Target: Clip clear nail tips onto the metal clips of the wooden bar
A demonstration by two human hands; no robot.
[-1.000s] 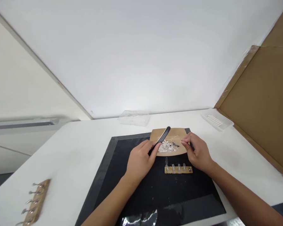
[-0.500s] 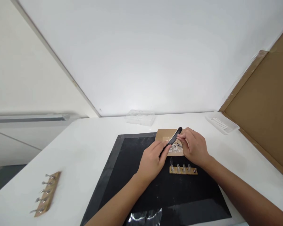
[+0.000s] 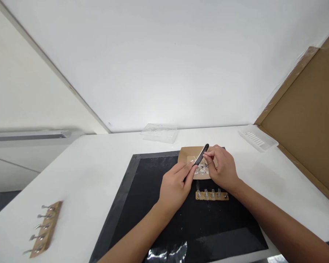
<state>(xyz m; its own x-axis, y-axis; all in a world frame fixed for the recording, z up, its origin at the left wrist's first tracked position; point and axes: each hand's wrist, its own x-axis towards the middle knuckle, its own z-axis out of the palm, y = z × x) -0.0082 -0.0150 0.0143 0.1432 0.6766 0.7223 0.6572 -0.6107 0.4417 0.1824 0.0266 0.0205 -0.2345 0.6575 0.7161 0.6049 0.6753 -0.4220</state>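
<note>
My left hand [image 3: 175, 182] is closed around the lower end of a black nail file [image 3: 201, 156] with a pale edge, which slants up to the right. Thumb and fingertips of my right hand [image 3: 222, 168] are pinched together at the file's upper part; whatever they hold is too small to make out. Beneath both hands sits a brown paper tray [image 3: 183, 152] with small pale and clear scraps [image 3: 201, 168] in it. Just in front of the tray, a wooden strip [image 3: 210, 198] carries several upright clear nail tips [image 3: 212, 193].
A black mat [image 3: 150, 182] covers the middle of the white table [image 3: 104, 175]. At left lies another wooden strip [image 3: 51, 227] with several metallic-looking pieces. Toward the wall are a clear plastic box [image 3: 159, 133] and a white tray [image 3: 266, 145], beside a cardboard panel [image 3: 307, 120].
The view has shifted slightly, so everything sits a little further left and higher. Both hands keep their hold, with the right fingertips still at the file.
</note>
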